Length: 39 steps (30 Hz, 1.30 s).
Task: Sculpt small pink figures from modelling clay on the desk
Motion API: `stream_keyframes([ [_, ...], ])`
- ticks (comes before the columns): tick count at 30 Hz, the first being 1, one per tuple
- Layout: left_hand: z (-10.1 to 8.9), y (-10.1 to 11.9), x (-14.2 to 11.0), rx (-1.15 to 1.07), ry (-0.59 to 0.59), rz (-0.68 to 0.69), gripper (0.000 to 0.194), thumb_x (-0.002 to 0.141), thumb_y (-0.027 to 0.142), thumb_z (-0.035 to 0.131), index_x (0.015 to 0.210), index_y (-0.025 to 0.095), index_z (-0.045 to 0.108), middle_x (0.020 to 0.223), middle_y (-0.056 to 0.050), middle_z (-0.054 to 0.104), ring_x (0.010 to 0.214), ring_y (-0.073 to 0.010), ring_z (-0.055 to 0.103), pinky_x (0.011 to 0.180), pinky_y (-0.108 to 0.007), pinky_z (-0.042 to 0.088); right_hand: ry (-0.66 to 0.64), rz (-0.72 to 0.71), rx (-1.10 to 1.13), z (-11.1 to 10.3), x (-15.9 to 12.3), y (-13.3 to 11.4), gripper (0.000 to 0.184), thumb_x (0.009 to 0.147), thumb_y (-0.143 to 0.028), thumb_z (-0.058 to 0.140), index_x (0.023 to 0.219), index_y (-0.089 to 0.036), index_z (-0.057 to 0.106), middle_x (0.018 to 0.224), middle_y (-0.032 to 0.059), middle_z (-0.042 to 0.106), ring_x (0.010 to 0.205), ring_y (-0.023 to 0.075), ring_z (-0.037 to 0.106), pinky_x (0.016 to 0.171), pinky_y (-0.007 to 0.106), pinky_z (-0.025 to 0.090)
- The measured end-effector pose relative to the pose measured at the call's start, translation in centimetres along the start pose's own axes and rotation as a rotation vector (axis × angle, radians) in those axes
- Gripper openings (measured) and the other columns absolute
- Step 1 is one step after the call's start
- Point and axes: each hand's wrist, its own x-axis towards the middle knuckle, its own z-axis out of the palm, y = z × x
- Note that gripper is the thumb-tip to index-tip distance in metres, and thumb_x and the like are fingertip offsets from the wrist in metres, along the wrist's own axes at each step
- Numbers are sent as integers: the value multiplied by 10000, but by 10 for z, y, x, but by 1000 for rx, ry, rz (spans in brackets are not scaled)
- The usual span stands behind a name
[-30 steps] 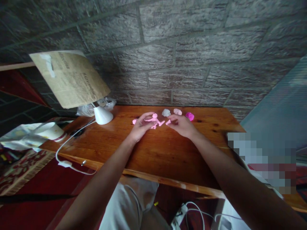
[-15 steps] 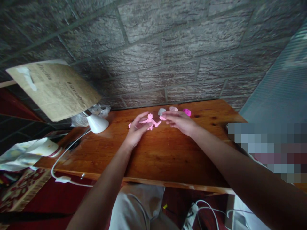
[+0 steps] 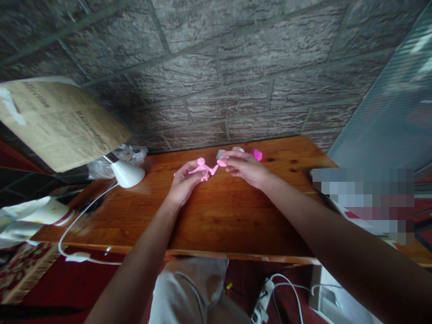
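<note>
A small pink modelling-clay figure (image 3: 203, 167) with a round head and thin limbs is held above the wooden desk by my left hand (image 3: 182, 185), whose thumb and fingers close round its left side. Just to the right, my right hand (image 3: 249, 169) pinches a flat pink piece of clay (image 3: 221, 163) between thumb and fingertips. That piece is close to the end of the figure's outstretched limb; I cannot tell whether they touch. Behind my right hand lie a greyish-white lump (image 3: 221, 154), a pale pink lump (image 3: 238, 149) and a bright magenta lump (image 3: 256, 155).
A white lamp (image 3: 128, 174) with a brown paper shade (image 3: 64, 123) stands left on the desk (image 3: 229, 220), a plastic bag behind it. A paper cup (image 3: 56, 210) lies on its side at the left edge. A stone-block wall (image 3: 243, 90) borders the back. A power strip (image 3: 263, 299) is below.
The whole view has swung slightly to the right, so everything appears further left. Both hands keep their grips, and the clay pieces stay in nearly the same arrangement.
</note>
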Motion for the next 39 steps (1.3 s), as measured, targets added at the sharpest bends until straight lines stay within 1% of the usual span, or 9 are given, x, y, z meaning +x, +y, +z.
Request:
stream_keyframes([
  [4, 1, 0, -1, -36, -22, -36, 440, 627, 234, 899, 1014, 190, 695, 932, -20, 744, 789, -133, 686, 771, -273, 540, -23, 33, 37, 2, -2, -2, 121, 798, -207, 783, 913, -246, 778, 953, 40, 793, 769, 137, 721, 619, 230, 536],
  [8, 2, -1, -2, -41, -37, -52, 456, 635, 224, 898, 1031, 183, 676, 901, -14, 741, 778, -127, 685, 779, -274, 541, -22, 43, 49, 3, -3, -2, 74, 849, -207, 736, 894, -241, 784, 1003, 54, 795, 755, 134, 726, 617, 235, 550],
  [13, 4, 0, -4, -7, -53, -43, 432, 657, 238, 887, 1025, 178, 670, 904, -18, 739, 775, -131, 677, 776, -280, 529, -30, 2, 7, 1, -1, 1, 119, 853, -211, 730, 935, -275, 787, 1023, 33, 790, 734, 119, 714, 596, 225, 530],
  [16, 4, 1, -4, 3, -62, -33, 433, 665, 249, 885, 1033, 178, 668, 914, -19, 738, 793, -139, 680, 799, -294, 529, -1, 15, -1, 0, -1, 1, 136, 825, -210, 758, 943, -272, 780, 985, 33, 792, 729, 122, 710, 610, 231, 527],
  [19, 4, 1, -3, -4, -56, -34, 448, 662, 257, 890, 1041, 182, 664, 916, -13, 740, 791, -131, 680, 798, -283, 528, 20, 13, -17, 1, -1, 0, 98, 803, -212, 773, 894, -248, 776, 921, 40, 790, 709, 122, 699, 567, 213, 499],
  [22, 4, 0, -3, -20, -55, -35, 462, 650, 254, 898, 1040, 177, 662, 924, -19, 751, 796, -131, 687, 791, -276, 527, -10, -7, -30, 3, -3, -1, 86, 805, -194, 761, 877, -237, 778, 893, 36, 785, 691, 105, 685, 537, 187, 464],
  [28, 3, -1, -2, -8, -64, -30, 456, 667, 256, 889, 1047, 172, 652, 916, -32, 750, 784, -140, 682, 790, -293, 523, -70, -40, -51, 3, -5, -2, 155, 793, -171, 761, 925, -246, 792, 873, 26, 773, 701, 99, 669, 531, 178, 425],
  [35, 4, 0, -2, -20, -57, -28, 454, 658, 251, 891, 1035, 173, 651, 899, -20, 739, 771, -129, 674, 781, -284, 525, -71, -45, -61, 6, -7, -4, 155, 802, -135, 734, 909, -231, 793, 845, 25, 770, 664, 87, 657, 513, 170, 398],
  [39, 3, -2, -2, -36, -59, -20, 457, 651, 243, 894, 1031, 172, 651, 884, -13, 739, 756, -122, 673, 762, -272, 527, -65, -45, -80, 7, -7, -4, 127, 810, -151, 732, 902, -213, 792, 839, 31, 767, 661, 88, 656, 505, 171, 392],
])
